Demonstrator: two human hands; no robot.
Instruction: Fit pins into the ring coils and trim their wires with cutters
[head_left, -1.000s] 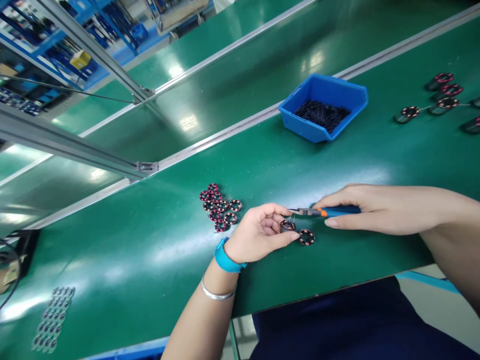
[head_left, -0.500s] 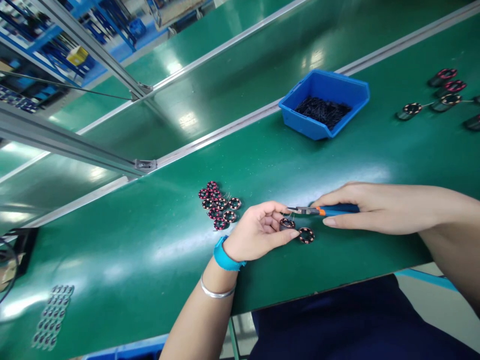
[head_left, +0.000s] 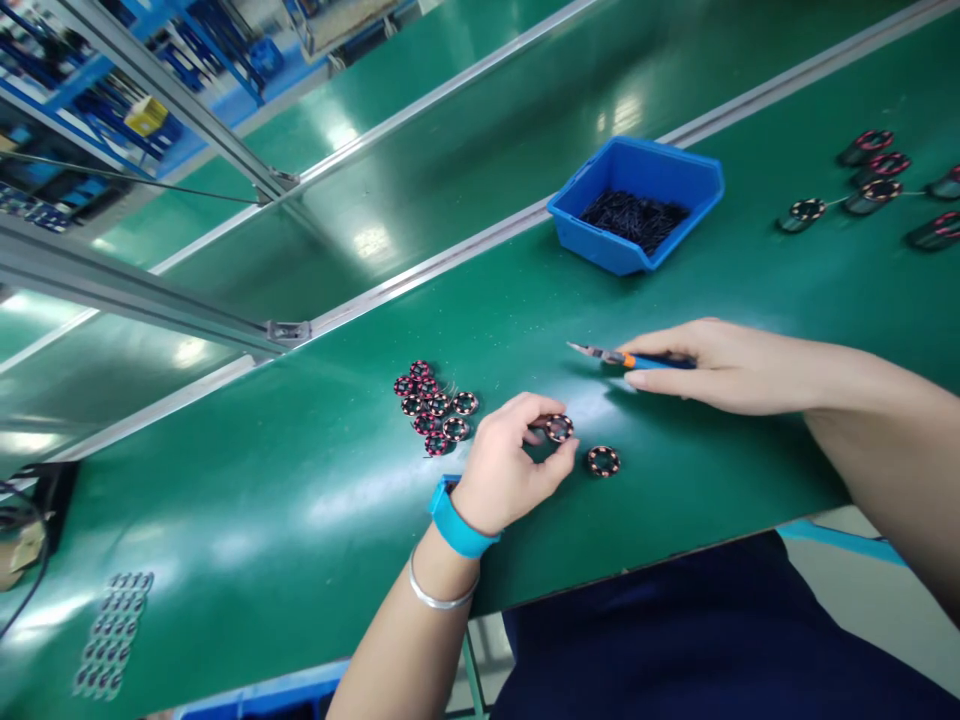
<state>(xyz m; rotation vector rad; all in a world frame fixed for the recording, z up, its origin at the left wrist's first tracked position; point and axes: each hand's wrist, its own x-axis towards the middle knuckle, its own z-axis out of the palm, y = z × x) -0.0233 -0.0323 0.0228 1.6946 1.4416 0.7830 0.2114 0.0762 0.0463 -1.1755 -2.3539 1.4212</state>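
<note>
My left hand (head_left: 514,460) grips a small ring-shaped coil (head_left: 559,428) between thumb and fingers, just above the green table (head_left: 315,540). Another copper-coloured ring coil (head_left: 604,461) lies on the table to the right of my left thumb. My right hand (head_left: 709,365) is closed on blue-and-orange pliers (head_left: 630,359), whose tips point left and stand apart from the held coil. Left of my left hand, a cluster of ring coils (head_left: 438,404), some red and some copper, rests on the table with thin wires beside it.
A blue bin (head_left: 637,255) of black pieces stands by the back rail. More coils (head_left: 874,195) are at the far right. Rows of small round parts (head_left: 112,635) lie at the lower left. A metal frame post (head_left: 135,290) rises at the left.
My right hand has drawn the pliers up, away from the held coil. My left hand has shifted slightly left and up with its coil, which now faces upward more openly.
</note>
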